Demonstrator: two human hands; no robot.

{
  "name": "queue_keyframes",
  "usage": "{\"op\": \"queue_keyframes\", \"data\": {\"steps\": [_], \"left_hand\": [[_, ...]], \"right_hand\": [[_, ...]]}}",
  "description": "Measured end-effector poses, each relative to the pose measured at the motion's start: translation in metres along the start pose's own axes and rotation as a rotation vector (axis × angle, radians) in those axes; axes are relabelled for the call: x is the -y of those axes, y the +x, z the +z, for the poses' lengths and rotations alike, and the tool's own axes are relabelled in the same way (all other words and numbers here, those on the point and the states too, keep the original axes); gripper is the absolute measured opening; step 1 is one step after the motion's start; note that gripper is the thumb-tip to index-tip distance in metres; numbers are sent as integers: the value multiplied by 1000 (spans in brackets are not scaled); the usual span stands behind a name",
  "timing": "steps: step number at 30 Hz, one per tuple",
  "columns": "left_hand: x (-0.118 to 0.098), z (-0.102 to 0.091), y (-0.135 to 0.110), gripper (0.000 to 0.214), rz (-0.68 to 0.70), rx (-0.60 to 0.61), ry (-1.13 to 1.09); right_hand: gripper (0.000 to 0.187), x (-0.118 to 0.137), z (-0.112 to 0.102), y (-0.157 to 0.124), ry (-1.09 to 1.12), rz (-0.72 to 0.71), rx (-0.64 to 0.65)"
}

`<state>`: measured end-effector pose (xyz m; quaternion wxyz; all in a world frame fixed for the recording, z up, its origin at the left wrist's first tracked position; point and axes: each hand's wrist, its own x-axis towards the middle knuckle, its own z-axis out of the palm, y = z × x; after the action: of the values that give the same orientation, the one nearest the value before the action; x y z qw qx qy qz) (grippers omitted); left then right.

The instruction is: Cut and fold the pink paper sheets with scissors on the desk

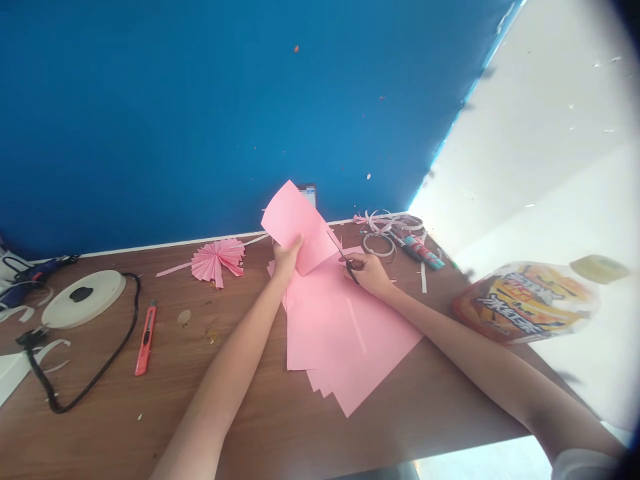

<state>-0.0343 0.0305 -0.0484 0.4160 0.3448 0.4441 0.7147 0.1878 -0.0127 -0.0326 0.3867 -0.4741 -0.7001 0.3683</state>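
Observation:
My left hand (289,259) grips the lower edge of a pink sheet of paper (300,223), which is held up at a slant above the table. In my right hand (369,272) is a pair of scissors (350,264), its blades pointing up and left at the right edge of that sheet. Whether the blades have paper between them I cannot tell. Beneath both hands lies a fanned stack of pink paper (330,333), with a thin pale strip (357,327) on top.
Left of the stack are a pleated pink paper rosette (219,260), a red utility knife (145,339) and a white disc with a black cord (84,300). Curled ribbons (380,230) lie back right. A bottle (530,300) stands at the right edge. A blue wall (200,120) rises behind.

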Motion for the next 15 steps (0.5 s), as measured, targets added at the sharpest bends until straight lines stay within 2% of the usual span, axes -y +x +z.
{"op": "queue_keyframes", "data": {"steps": [7,13,15], "left_hand": [[-4,3,-4,54,-26,-15,-17],[-6,3,-4,54,-33,61,-31],[-6,4,-4,56,-59,20,-57]], "right_hand": [[36,2,0,-1,58,19,0],[34,-1,1,0,137,56,42],[35,-1,1,0,146,59,43]]}}
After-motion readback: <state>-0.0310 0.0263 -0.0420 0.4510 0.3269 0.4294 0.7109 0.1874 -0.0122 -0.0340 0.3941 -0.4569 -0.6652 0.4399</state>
